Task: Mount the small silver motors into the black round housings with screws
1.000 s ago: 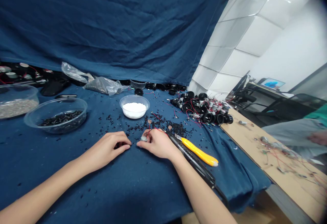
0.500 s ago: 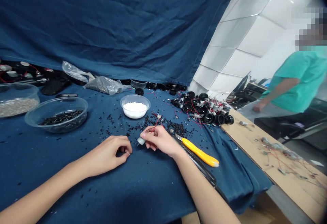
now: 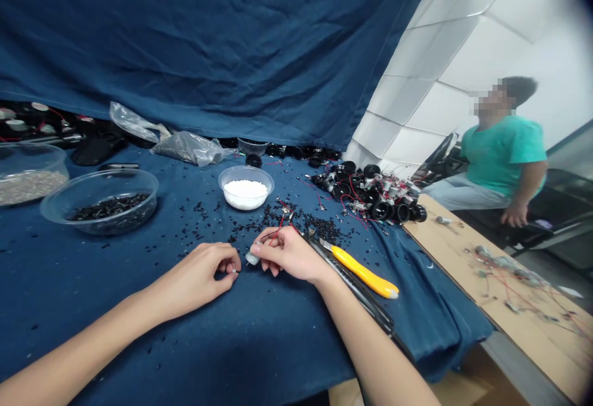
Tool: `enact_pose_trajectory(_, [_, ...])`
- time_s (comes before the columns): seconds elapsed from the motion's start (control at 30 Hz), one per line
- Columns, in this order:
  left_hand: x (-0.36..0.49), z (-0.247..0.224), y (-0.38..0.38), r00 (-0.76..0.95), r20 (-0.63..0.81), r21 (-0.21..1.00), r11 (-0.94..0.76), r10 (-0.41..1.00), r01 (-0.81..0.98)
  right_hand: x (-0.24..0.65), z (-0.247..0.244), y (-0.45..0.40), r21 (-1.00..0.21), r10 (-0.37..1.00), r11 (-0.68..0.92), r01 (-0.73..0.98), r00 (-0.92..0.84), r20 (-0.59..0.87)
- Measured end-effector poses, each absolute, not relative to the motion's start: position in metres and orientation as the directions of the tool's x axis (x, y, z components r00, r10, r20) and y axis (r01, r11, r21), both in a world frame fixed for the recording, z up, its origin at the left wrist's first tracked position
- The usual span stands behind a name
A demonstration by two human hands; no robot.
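Note:
A small silvery motor point(image 3: 252, 257) with a thin shaft and red and black wires is pinched between the thumb and fingers of my right hand point(image 3: 287, 250). Its shaft points down and left, toward my left hand point(image 3: 210, 268). My left thumb and forefinger are closed on a tiny white piece point(image 3: 235, 270), too small to name more exactly. A small gap separates the piece from the motor's shaft. Just beyond my hands, black bits point(image 3: 259, 227) lie scattered on the blue cloth point(image 3: 222, 350). Behind them stands a clear bowl of white pellets point(image 3: 245, 191).
A yellow-handled cutter point(image 3: 365, 272) and a long black tool point(image 3: 354, 295) lie by my right forearm. Clear bowls of black pieces point(image 3: 111, 207) and pale bits point(image 3: 31, 187) stand left. Black housings with wires point(image 3: 370, 190) are heaped back right. A person point(image 3: 504, 152) sits beyond the side table point(image 3: 445, 248).
My right hand has brought the motor slightly left, closer to my left hand. The white piece now shows at my left fingertips. The person at right has turned and shifted left in view.

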State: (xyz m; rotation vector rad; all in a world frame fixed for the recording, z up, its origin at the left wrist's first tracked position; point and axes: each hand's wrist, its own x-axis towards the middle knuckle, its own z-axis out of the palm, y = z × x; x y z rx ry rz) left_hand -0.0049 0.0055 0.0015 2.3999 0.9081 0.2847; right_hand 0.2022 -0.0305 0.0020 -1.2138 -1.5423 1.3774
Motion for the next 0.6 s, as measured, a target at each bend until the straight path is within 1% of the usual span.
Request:
enact_pose_trajectory(0.23, [-0.005, 0.001, 0.007, 0.734, -0.059, 0.589, -0.57, 0.676, 0.573, 0.196, -0.009, -0.032, -0.98, 0.941, -0.027, 0.199, -0.325, -0.092])
enact_pose_trajectory(0.6, [-0.002, 0.003, 0.006, 0.695, -0.095, 0.592, -0.521, 0.713, 0.616, 0.192, -0.013, -0.034, -0.963, 0.959, 0.007, 0.27, -0.276, -0.07])
